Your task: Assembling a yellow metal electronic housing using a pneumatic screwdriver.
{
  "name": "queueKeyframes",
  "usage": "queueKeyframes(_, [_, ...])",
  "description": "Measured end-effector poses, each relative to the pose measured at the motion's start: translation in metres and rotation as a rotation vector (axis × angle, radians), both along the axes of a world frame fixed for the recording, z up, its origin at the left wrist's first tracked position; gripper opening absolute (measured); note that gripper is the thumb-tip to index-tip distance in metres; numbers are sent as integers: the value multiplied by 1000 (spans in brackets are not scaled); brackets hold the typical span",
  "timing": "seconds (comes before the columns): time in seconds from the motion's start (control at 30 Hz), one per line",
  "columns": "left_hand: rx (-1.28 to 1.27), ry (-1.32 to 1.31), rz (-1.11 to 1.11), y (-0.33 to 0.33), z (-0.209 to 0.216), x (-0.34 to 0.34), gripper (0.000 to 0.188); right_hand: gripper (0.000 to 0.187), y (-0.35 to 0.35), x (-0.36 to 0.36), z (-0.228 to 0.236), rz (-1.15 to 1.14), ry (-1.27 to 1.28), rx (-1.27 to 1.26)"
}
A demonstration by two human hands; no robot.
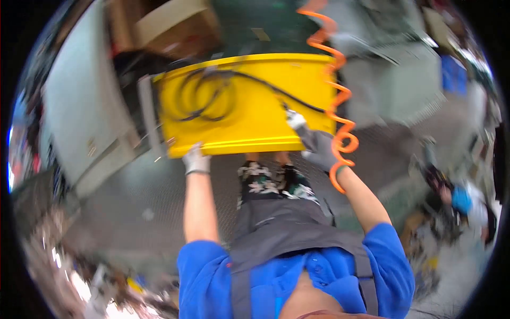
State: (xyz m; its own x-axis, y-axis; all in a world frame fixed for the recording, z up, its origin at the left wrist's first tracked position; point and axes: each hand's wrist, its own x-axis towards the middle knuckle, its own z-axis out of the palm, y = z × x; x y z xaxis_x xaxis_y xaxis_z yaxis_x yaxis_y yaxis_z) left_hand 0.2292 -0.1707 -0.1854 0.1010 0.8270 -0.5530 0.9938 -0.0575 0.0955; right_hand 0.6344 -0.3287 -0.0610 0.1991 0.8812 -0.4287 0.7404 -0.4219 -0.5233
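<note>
A shallow yellow metal panel or tray [265, 87] with raised edges lies in front of me. A black cable [199, 112] is coiled on its left part and runs across to its right side. My left hand [197, 160], in a pale glove, grips the panel's near edge toward the left corner. At the near right, my right hand [321, 151], in a grey glove, is closed around a grey air tool [302, 127] with a whitish front end. The tool points up and left over the panel; motion blur hides its exact kind. An orange coiled hose [345, 126] hangs beside this hand.
An open cardboard box [178, 26] stands beyond the panel at the left. Large pale grey sheets or cabinets [87, 101] are on the left, with more grey metal pieces [406, 80] on the right. Another person [467, 202] is at the far right. Ribbed dark matting [127, 202] covers the floor.
</note>
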Motion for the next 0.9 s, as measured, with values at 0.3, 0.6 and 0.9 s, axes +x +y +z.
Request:
queueKeyframes(0.3, [-121,-977,1628,28,-33,13,50,42,6,84,10,84,-40,86])
queueKeyframes(0.6, [-204,-1064,1476,32,-37,-2,50,55,74,99,-94,564,-207,233])
queueKeyframes(0.9, [-251,-1021,1327,49,-53,-20,38,58,54,157,-81,-92,263,-111])
